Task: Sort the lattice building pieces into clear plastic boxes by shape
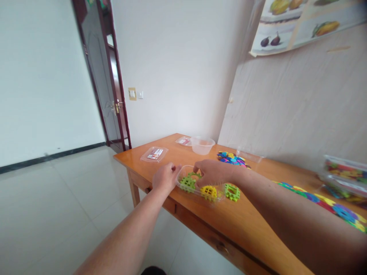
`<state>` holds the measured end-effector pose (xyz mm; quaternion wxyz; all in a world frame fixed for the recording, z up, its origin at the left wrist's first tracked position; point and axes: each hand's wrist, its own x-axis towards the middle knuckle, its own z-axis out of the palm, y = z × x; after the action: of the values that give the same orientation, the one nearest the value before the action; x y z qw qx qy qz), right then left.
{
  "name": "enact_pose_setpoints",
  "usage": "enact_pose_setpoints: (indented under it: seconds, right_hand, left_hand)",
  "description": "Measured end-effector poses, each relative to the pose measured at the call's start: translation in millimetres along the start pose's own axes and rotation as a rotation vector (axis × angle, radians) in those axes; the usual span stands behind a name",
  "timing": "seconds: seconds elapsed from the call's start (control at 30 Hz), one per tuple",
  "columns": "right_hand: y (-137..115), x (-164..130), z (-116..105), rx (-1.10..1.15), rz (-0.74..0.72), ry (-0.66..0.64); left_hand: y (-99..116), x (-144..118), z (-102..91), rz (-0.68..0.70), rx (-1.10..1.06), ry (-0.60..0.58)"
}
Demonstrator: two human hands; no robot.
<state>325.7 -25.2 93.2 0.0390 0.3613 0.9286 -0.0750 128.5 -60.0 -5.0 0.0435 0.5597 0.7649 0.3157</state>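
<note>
From where I stand, the wooden table (226, 217) runs its front edge slantwise past the person. Multicoloured pieces (344, 214) spread over its right part, partly behind the right arm. Near the front edge lies a clear tray (220, 191), open side up, its long axis running roughly along that edge, one narrow end toward the left hand (166, 176). That hand's fingers are bent at the rim; I can't tell whether they pinch it. The right hand (213, 172) reaches over the tray, fingers curled downward, their grip hidden from me. Behind sits a translucent bowl (202, 146). Smallest are the green lattice pieces (187, 183) and yellow piece (209, 192) inside the tray, and another green piece (236, 195) just beyond its right end.
</note>
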Motion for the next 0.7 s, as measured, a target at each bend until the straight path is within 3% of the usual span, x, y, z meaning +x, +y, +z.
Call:
enact_pose_setpoints:
  seconds: [0.27,0.43,0.53,0.7]
  right_hand:
    - [26,-35,-24,-0.103,0.007,-0.096]
    - [38,-52,-31,-0.106,0.127,0.006]
    - [54,-60,-25,-0.118,0.198,0.025]
    - [78,-72,2,-0.123,0.204,-0.088]
  left_hand:
    - [1,1,0.2,0.002,0.024,0.001]
    - [-1,1,1.8,0.002,0.028,0.006]
    - [-3,3,3.3,-0.001,0.03,0.018]
    - [-5,6,5.2,-0.013,0.057,0.027]
